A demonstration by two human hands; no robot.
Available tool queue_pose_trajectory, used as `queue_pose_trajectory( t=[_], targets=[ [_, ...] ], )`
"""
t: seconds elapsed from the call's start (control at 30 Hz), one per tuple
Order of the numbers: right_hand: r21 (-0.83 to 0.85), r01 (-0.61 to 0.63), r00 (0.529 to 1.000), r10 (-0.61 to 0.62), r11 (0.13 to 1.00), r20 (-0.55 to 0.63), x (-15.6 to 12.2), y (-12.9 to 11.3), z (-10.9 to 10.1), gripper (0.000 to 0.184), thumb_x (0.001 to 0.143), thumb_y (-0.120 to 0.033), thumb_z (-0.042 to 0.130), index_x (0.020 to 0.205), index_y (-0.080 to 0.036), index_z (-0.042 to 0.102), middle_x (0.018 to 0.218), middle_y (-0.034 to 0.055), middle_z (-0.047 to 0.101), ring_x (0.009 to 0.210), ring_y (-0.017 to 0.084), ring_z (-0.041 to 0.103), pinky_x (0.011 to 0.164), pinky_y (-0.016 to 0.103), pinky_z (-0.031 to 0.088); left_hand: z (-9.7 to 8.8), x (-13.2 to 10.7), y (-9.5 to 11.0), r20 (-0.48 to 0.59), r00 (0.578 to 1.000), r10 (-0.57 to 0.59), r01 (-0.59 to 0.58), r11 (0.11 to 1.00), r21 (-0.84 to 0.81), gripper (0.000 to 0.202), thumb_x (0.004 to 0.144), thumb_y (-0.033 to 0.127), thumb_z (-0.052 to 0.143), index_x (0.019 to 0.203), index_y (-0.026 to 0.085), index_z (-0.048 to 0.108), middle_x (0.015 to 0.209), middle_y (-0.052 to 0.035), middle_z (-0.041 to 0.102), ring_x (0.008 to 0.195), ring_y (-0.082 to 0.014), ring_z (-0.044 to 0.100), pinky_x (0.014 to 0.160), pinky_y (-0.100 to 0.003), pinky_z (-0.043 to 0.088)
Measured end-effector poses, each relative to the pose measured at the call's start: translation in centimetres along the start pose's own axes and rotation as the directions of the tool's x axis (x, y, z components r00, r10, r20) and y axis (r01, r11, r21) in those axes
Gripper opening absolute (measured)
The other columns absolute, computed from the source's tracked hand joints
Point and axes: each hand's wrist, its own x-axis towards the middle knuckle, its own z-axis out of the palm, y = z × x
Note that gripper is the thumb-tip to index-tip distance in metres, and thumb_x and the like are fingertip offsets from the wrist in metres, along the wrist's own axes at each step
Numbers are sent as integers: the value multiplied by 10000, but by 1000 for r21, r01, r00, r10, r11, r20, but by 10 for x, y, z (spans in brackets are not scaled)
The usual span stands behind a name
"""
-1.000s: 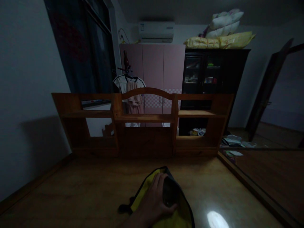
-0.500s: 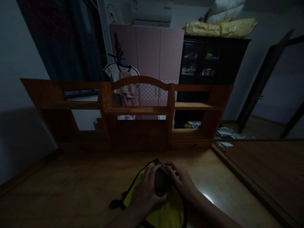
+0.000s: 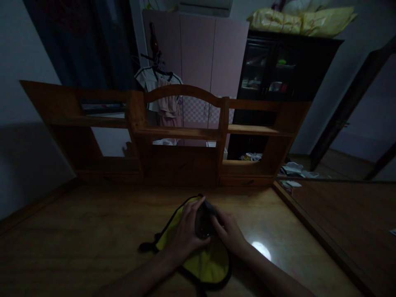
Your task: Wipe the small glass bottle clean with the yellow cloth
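A yellow cloth bag with black edging (image 3: 206, 268) lies on the wooden surface in front of me, a black strap end sticking out at its left. On top of it is a dark, rounded, shiny object (image 3: 203, 225); its kind cannot be made out in the dim light. My left hand (image 3: 185, 231) curls round its left side, thumb along the near edge. My right hand (image 3: 229, 231) is bent over its right side, with the fingers at a dark grey flap-like edge (image 3: 210, 207). Both hands partly hide the object and the bag.
A wooden shelf unit (image 3: 177, 133) with open compartments and small drawers spans the far edge of the wooden surface (image 3: 102, 231). A raised wooden rail (image 3: 309, 222) runs along the right. Beyond stand a pink wardrobe (image 3: 196, 53), a dark cabinet (image 3: 312, 70) and hanging clothes (image 3: 168, 105).
The view has tilted down slightly. My right hand has moved in closer round the dark object, its fingers lower over the right side. My left hand keeps its hold.
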Motion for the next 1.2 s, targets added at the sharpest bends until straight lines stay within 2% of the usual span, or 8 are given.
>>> queue_pose_trajectory(
  t=[0.23, 0.43, 0.53, 0.63, 0.7, 0.8, 1.03, 1.2],
  targets=[
    [-275, 101, 991, -122, 956, -58, -3, 14, 0, 318, 963, -217, 465, 1260, -230, 577, 893, 43, 721, 714, 201, 693, 618, 244, 505, 5, -4, 2, 27, 1000, 6, -5, 1000, -21, 1016, 653, 169, 772, 1472, 276, 180, 1449, -77, 336, 1357, -274, 315, 1140, -449, 307],
    [-280, 70, 989, -103, 957, -104, -4, 16, -2, 292, 955, -228, 485, 1200, -222, 644, 817, 24, 723, 644, 183, 680, 577, 215, 470, 3, -6, 2, 68, 997, -21, 23, 999, -35, 1075, 655, 250, 815, 1484, 299, 131, 1479, -60, 334, 1364, -262, 331, 1147, -428, 305],
    [-199, 24, 990, -52, 980, -135, -4, 10, -6, 266, 968, -342, 505, 1044, -183, 704, 739, 18, 692, 591, 182, 634, 540, 225, 431, 1, -7, 4, 67, 996, -63, 68, 995, -76, 1097, 653, 284, 826, 1488, 305, 115, 1445, -66, 372, 1318, -260, 397, 1114, -422, 355],
    [75, -122, 976, 134, 990, -173, -1, 5, -7, 468, 980, -508, 438, 868, -155, 724, 717, 36, 676, 640, 208, 623, 564, 250, 451, -1, -7, 7, 52, 994, -99, 103, 991, -86, 1075, 660, 293, 821, 1485, 300, 131, 1397, -72, 418, 1270, -258, 450, 1080, -420, 389],
    [361, -214, 957, 268, 908, -109, 1, 4, -5, 555, 981, -569, 376, 891, -151, 730, 805, 65, 703, 739, 237, 644, 660, 293, 500, -2, -6, 9, 35, 993, -117, 119, 990, -81, 1049, 661, 305, 819, 1476, 296, 158, 1379, -75, 435, 1253, -261, 466, 1065, -425, 401],
    [610, -269, 943, 334, 745, 8, 5, 4, 0, 458, 931, -545, 510, 961, -144, 729, 924, 94, 717, 843, 267, 654, 785, 354, 512, -4, -5, 11, 13, 991, -135, 136, 988, -78, 1022, 668, 338, 816, 1468, 294, 183, 1381, -81, 434, 1255, -266, 467, 1054, -430, 409],
    [674, -263, 961, 250, 691, 119, 7, -5, 2, 381, 833, -368, 710, 1158, -173, 672, 1153, 98, 678, 1052, 291, 623, 962, 401, 449, -4, -4, 9, -8, 991, -131, 130, 988, -87, 1007, 687, 330, 808, 1473, 292, 179, 1409, -82, 415, 1306, -268, 426, 1080, -432, 384],
    [544, -230, 969, 240, 807, 54, 6, -1, -3, 443, 808, -436, 745, 1161, -175, 692, 1158, 108, 681, 1068, 303, 619, 952, 413, 463, -4, -4, 7, 0, 994, -109, 108, 986, -127, 1029, 689, 319, 810, 1480, 297, 153, 1430, -80, 392, 1302, -263, 429, 1085, -427, 380]
  ],
)
